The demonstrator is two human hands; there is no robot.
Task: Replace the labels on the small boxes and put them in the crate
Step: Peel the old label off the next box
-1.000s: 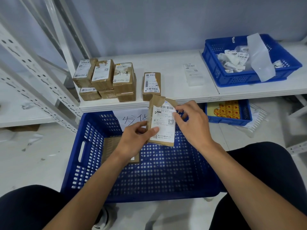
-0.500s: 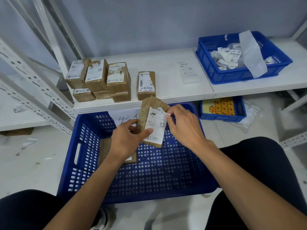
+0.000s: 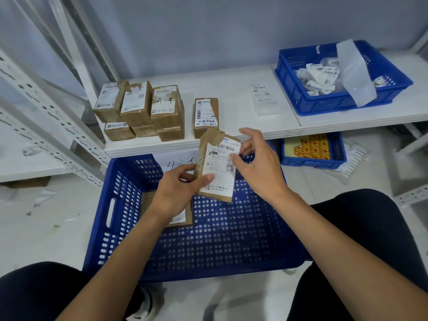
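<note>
Left hand (image 3: 176,193) grips box (image 3: 217,169) over blue crate (image 3: 208,249) — right hand (image 3: 257,167) pinches its edge — white shelf (image 3: 231,93) behind

The left hand (image 3: 176,195) covers most of the box (image 3: 147,205) in the crate (image 3: 122,195); its label (image 3: 179,220) is unreadable.

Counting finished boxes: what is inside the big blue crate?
One flat brown box lies on the crate floor, half covered by the left hand. Nothing else shows; the held box hides some floor.
</note>
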